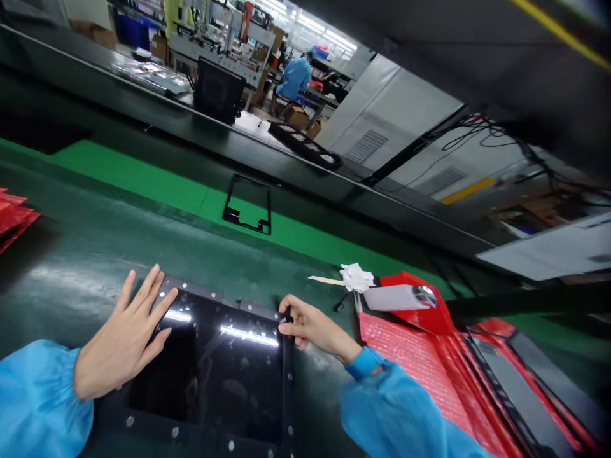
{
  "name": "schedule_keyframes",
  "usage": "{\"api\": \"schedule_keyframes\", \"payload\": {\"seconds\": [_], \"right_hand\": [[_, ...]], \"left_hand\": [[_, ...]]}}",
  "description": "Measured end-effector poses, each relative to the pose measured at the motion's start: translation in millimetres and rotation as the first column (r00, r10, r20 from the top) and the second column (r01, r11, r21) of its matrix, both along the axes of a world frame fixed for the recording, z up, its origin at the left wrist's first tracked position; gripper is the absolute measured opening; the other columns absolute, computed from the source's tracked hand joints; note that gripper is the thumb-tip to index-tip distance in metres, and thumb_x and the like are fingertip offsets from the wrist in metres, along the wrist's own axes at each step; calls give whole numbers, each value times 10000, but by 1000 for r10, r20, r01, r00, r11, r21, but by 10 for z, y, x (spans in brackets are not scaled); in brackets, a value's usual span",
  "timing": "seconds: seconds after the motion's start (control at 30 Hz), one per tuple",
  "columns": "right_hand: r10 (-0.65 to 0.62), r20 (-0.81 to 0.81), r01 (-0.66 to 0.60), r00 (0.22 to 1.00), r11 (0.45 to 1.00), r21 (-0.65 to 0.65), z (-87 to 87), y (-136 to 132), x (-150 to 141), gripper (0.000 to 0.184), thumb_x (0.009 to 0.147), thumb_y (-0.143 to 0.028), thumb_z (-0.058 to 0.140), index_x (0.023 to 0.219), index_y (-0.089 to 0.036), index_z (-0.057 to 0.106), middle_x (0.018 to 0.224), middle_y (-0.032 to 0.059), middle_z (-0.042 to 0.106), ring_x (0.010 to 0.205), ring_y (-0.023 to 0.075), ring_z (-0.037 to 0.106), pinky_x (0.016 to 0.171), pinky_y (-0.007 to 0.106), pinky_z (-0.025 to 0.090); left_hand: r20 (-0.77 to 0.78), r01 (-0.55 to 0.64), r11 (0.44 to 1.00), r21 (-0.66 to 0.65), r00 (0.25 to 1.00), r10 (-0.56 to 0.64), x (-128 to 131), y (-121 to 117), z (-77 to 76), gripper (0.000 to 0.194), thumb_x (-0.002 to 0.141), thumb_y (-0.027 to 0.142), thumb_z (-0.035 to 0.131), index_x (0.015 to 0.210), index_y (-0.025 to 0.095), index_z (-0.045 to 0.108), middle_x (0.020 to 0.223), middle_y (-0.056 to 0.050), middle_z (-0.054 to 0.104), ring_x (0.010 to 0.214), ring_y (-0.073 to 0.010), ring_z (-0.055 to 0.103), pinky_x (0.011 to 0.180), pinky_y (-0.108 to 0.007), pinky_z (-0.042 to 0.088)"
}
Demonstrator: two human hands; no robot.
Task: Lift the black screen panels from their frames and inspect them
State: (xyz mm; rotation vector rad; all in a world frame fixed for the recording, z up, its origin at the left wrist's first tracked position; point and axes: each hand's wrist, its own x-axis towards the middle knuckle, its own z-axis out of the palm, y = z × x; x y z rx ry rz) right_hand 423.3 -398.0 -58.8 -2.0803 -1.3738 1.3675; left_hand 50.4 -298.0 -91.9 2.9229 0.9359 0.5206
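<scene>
A black glossy screen panel (238,388) lies on the green work surface in front of me, its dark border dotted with several pale round spots. Ceiling lights reflect in its face. My left hand (128,331) rests on the panel's upper left corner, fingers spread and straight. At the upper right corner, my right hand (305,324) pinches with thumb and forefinger. A small dark bit shows between those fingertips; whether it is a loose piece or part of the panel's edge I cannot tell.
Right of my right hand lie red bubble-wrap bags (415,356), a white roll-like object (396,298) and crumpled white paper (357,278). Black framed panels (515,388) sit farther right. A thin black frame (247,203) lies on the green strip (191,191). Red bags (16,216) are at left; a person (294,76) sits beyond.
</scene>
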Motion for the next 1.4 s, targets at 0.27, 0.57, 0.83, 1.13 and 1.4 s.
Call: {"api": "schedule_keyframes", "payload": {"seconds": [0.27,0.57,0.83,1.13,1.4], "right_hand": [[120,75,-103,990,975,-197,92,244,67,317,677,-179,717,873,-245,477,475,-125,447,388,101,501,415,193,301],[-56,207,60,977,998,-11,-90,21,58,319,678,-361,766,877,-254,540,572,-88,426,525,118,432,483,228,302],[-409,157,317,899,854,411,-267,-387,-391,430,844,-561,562,1105,-223,515,724,-37,440,661,158,478,607,272,391],[-333,-112,350,936,907,234,-141,-1476,-858,558,861,-415,566,1355,-219,398,937,19,484,746,157,525,699,287,474],[-261,-10,261,965,963,73,-75,-1379,-836,968,728,-305,715,1510,-243,147,809,-41,427,685,154,488,644,282,420]], "left_hand": [[8,53,994,-93,999,-52,-46,36,-1,673,870,355,521,1474,159,299,1573,-136,171,1428,-372,193,1161,-588,144],[75,-3,985,-173,997,16,59,17,-20,704,852,353,522,1486,209,253,1572,-105,189,1418,-383,217,1148,-609,179],[35,-36,994,-106,999,40,57,7,4,711,878,475,492,1481,160,284,1576,-124,164,1441,-403,70,1145,-620,138],[-119,107,962,-253,983,-140,-560,-370,34,688,935,452,436,1521,253,136,1598,-69,17,1450,-358,70,1140,-591,197],[-177,93,918,-386,969,-173,-706,-305,21,661,935,442,419,1516,312,133,1596,-5,58,1451,-341,73,1124,-594,240]]}}
